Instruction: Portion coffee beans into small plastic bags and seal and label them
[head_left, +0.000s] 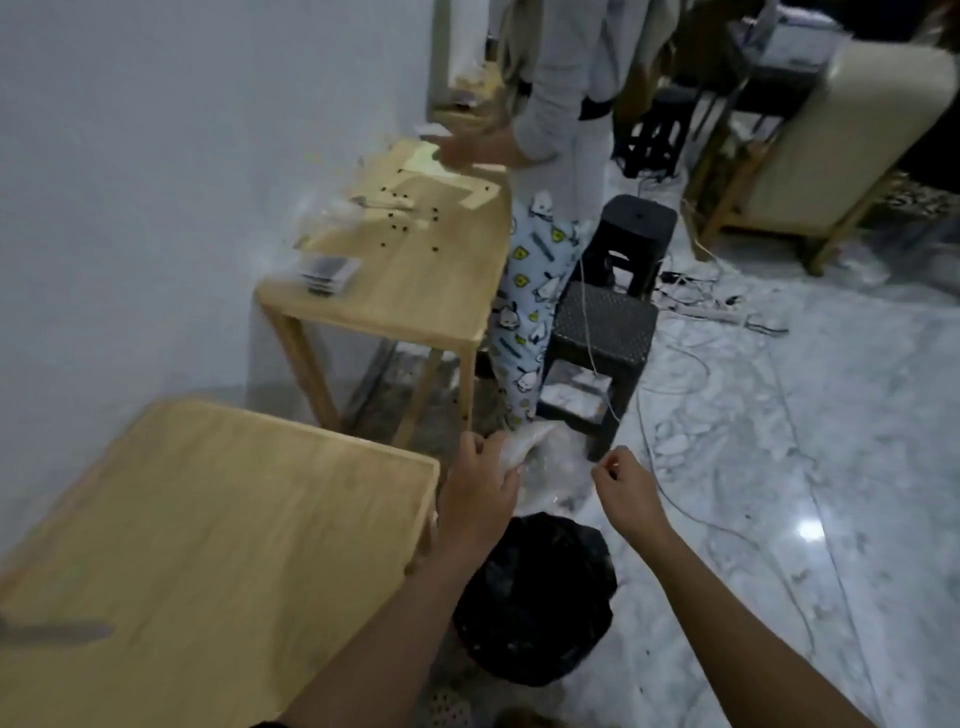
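left hand (475, 499) gripping plastic bag (522, 444), wooden table (208, 519)

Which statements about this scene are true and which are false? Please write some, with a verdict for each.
1. The left hand grips a clear plastic bag. True.
2. Dark beans lie scattered on the far table. True.
3. The black bin stands on the near table. False: it stands on the floor, beside that table.
4. The other person sits on a black stool. False: the person stands at the far table, and nobody sits on the stool.
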